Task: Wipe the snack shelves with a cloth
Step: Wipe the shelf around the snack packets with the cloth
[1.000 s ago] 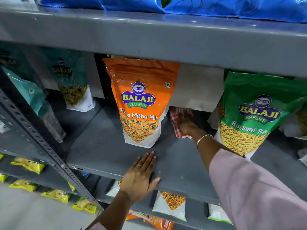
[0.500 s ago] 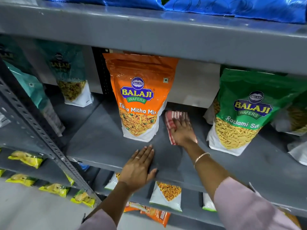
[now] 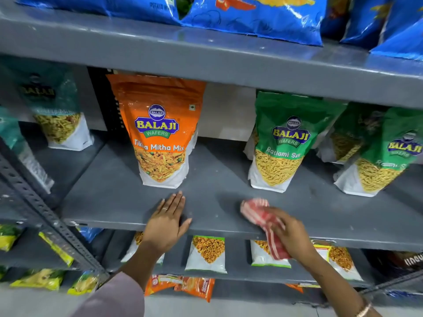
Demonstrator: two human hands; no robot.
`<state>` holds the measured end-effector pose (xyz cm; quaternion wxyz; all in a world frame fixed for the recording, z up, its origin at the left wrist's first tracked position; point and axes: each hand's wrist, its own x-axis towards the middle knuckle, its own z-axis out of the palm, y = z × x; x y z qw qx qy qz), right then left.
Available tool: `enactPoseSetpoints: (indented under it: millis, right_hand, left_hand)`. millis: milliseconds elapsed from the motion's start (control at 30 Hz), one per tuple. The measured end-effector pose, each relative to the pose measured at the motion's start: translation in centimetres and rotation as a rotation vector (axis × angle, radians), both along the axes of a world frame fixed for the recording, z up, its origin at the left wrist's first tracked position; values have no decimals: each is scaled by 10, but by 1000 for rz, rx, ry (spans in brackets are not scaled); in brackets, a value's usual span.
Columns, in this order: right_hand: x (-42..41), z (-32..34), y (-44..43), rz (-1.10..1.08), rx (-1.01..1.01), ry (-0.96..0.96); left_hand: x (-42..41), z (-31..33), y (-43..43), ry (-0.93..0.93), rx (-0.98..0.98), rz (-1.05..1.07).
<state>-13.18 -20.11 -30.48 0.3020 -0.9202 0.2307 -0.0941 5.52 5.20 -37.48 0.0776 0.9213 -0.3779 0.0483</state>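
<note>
A grey metal shelf [image 3: 119,193] runs across the middle of the view. My right hand [image 3: 291,236] grips a red and white striped cloth [image 3: 256,210] at the shelf's front edge, with part of the cloth hanging below the lip. My left hand [image 3: 168,221] lies flat on the front edge, fingers spread, holding nothing. Behind my left hand an orange Balaji Tikha Mitha Mix pouch [image 3: 160,131] stands upright. A green Ratlami Sev pouch [image 3: 283,143] stands behind the cloth, further back.
More green pouches [image 3: 380,156] stand at the right and a teal pouch [image 3: 57,110] at the left. Blue chip bags [image 3: 251,14] fill the shelf above. Small snack packets [image 3: 207,253] hang below. A perforated upright post [image 3: 45,216] slants at the left.
My right hand has pulled the cloth from deep between the orange and green pouches forward to the shelf's front edge. My left hand has stayed flat on the edge.
</note>
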Motion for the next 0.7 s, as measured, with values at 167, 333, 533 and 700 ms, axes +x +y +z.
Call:
enactPoseSetpoints:
  millis: [167, 333, 533, 700]
  right_hand:
    - [72, 15, 33, -137, 75, -188]
    - [114, -30, 73, 119, -315, 345]
    - [73, -34, 46, 157, -447, 299]
    - [15, -21, -21, -289, -286, 336]
  left_hand:
    - [0, 2, 1, 4, 12, -9]
    - [0, 3, 0, -6, 10, -12]
    - [1, 2, 0, -11, 56, -34]
    - [1, 2, 1, -7, 69, -50]
